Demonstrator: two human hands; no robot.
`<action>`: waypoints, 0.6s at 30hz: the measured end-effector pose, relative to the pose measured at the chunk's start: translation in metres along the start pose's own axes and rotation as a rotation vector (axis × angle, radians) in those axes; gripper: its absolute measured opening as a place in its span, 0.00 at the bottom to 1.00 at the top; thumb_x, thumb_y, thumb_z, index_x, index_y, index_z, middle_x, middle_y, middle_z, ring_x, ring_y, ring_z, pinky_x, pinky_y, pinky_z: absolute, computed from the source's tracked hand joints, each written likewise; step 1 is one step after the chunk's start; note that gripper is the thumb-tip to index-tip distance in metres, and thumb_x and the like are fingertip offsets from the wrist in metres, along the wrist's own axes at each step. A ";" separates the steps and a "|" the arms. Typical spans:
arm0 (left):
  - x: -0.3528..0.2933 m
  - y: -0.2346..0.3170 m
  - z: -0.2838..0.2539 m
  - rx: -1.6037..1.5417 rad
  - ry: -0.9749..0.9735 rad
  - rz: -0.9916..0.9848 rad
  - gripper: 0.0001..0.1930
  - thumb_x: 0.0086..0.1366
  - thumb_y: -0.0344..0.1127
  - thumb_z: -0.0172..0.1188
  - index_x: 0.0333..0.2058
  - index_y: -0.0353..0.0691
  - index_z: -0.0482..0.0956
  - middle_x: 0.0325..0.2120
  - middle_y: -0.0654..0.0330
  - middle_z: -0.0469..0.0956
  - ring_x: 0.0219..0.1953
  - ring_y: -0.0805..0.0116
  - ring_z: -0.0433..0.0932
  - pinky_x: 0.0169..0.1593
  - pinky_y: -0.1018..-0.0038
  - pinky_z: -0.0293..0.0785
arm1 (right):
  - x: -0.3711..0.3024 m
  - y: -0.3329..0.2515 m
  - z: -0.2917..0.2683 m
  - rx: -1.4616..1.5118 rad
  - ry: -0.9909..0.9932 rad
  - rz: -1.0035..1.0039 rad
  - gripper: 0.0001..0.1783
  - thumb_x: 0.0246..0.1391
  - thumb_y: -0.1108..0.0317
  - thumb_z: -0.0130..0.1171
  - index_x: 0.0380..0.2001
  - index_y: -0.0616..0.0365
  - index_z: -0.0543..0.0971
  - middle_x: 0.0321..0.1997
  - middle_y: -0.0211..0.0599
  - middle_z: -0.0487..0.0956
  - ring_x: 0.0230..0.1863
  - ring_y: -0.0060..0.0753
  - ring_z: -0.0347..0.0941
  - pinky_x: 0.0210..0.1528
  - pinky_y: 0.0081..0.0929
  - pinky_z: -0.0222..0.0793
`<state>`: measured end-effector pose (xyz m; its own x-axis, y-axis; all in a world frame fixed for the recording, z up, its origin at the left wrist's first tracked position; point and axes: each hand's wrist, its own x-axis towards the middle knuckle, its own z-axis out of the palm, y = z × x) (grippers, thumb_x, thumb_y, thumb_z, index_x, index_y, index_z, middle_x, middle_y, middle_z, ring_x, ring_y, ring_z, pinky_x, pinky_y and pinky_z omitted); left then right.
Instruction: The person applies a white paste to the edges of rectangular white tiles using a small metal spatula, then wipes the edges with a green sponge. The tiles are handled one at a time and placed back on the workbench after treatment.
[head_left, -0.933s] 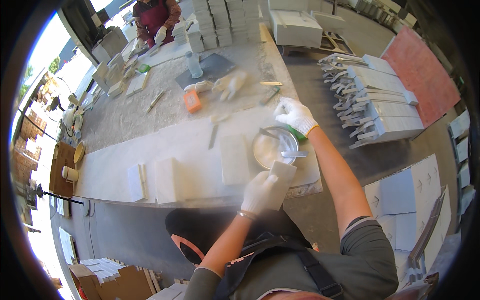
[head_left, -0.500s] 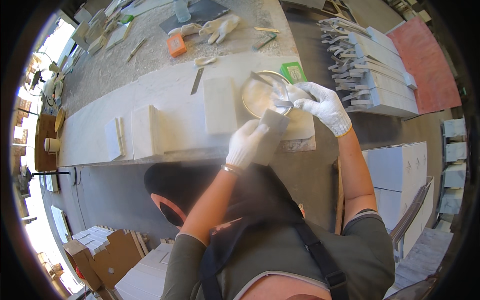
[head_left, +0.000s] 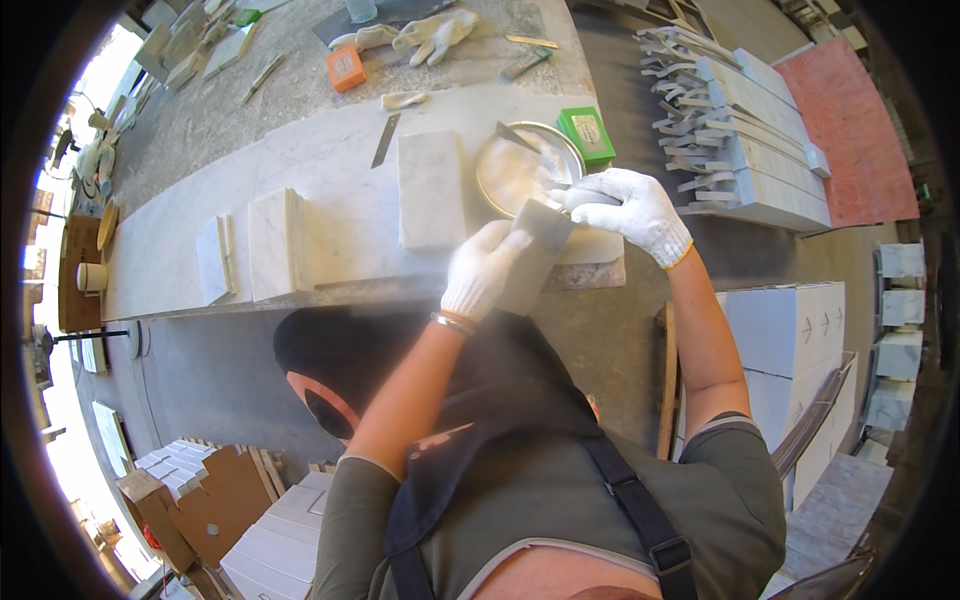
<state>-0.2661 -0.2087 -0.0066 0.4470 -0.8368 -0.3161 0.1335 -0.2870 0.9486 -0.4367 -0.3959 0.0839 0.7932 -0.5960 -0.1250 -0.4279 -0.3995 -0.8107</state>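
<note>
My left hand (head_left: pixel 478 268), in a white knit glove, grips a thin marble tile (head_left: pixel 542 250) by its left side, tilted in front of the table edge. My gloved right hand (head_left: pixel 632 213) is closed on a putty knife and holds it at the tile's upper right corner; most of the knife is hidden by the fingers. Just beyond the tile is a round dish (head_left: pixel 481 187) of white paste. A flat metal blade (head_left: pixel 515 137) rests across the dish's rim. A marble block (head_left: pixel 430 190) lies left of the dish.
A green box (head_left: pixel 587 136) stands by the dish. A dark metal strip (head_left: pixel 385 140), an orange box (head_left: pixel 346 69) and spare gloves (head_left: pixel 436 38) lie farther back. More marble pieces (head_left: pixel 280 243) stand at the left. Stacked white boxes (head_left: pixel 785 335) are by my right arm.
My right hand has moved the putty knife from over the dish down to the tile's upper corner. My left hand still holds the tile. The whole view has shifted slightly.
</note>
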 end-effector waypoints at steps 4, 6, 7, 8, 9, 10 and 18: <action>-0.001 0.001 0.001 -0.055 -0.002 -0.005 0.21 0.69 0.43 0.68 0.52 0.33 0.85 0.39 0.62 0.86 0.40 0.77 0.80 0.46 0.76 0.77 | 0.004 0.002 0.003 -0.069 -0.006 0.008 0.22 0.53 0.58 0.76 0.50 0.55 0.89 0.46 0.39 0.89 0.48 0.30 0.84 0.54 0.28 0.78; -0.002 0.001 0.001 -0.022 0.001 0.000 0.21 0.69 0.43 0.68 0.52 0.33 0.85 0.39 0.62 0.86 0.40 0.77 0.80 0.46 0.76 0.76 | 0.005 0.002 0.002 -0.092 -0.006 0.007 0.23 0.52 0.57 0.76 0.50 0.54 0.89 0.46 0.39 0.89 0.47 0.31 0.85 0.54 0.29 0.78; -0.002 0.001 0.000 -0.029 0.000 0.001 0.20 0.69 0.43 0.67 0.52 0.33 0.85 0.39 0.62 0.86 0.40 0.77 0.80 0.46 0.76 0.76 | 0.005 0.001 0.002 -0.107 -0.008 0.027 0.23 0.52 0.56 0.76 0.50 0.54 0.89 0.46 0.39 0.89 0.47 0.32 0.85 0.54 0.29 0.78; -0.001 0.001 0.001 -0.023 0.004 0.000 0.20 0.69 0.43 0.67 0.52 0.33 0.85 0.39 0.62 0.86 0.40 0.77 0.80 0.46 0.76 0.76 | 0.005 0.000 0.002 -0.118 -0.011 0.003 0.23 0.51 0.56 0.76 0.50 0.54 0.89 0.46 0.39 0.89 0.47 0.32 0.85 0.53 0.29 0.78; -0.001 0.001 0.001 -0.011 0.009 0.013 0.20 0.69 0.43 0.67 0.52 0.33 0.85 0.39 0.62 0.86 0.40 0.77 0.80 0.46 0.76 0.76 | 0.005 -0.001 0.001 -0.133 -0.016 -0.001 0.23 0.51 0.55 0.76 0.49 0.53 0.89 0.46 0.39 0.89 0.47 0.33 0.85 0.53 0.29 0.78; -0.001 0.001 0.000 -0.026 0.004 -0.004 0.20 0.69 0.43 0.67 0.52 0.33 0.85 0.39 0.62 0.86 0.40 0.77 0.80 0.46 0.76 0.76 | 0.005 -0.002 0.001 -0.151 -0.010 0.000 0.23 0.51 0.55 0.76 0.49 0.53 0.89 0.45 0.39 0.89 0.46 0.33 0.85 0.52 0.30 0.78; -0.002 0.001 0.001 -0.041 0.007 -0.001 0.20 0.70 0.44 0.66 0.52 0.34 0.85 0.39 0.62 0.86 0.41 0.77 0.80 0.47 0.76 0.77 | 0.006 -0.010 0.001 -0.178 -0.017 -0.038 0.22 0.50 0.58 0.77 0.48 0.53 0.89 0.44 0.37 0.89 0.44 0.30 0.84 0.50 0.28 0.78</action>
<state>-0.2679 -0.2078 -0.0051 0.4528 -0.8332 -0.3175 0.1700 -0.2689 0.9481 -0.4274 -0.3949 0.0908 0.8168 -0.5668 -0.1076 -0.4665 -0.5391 -0.7013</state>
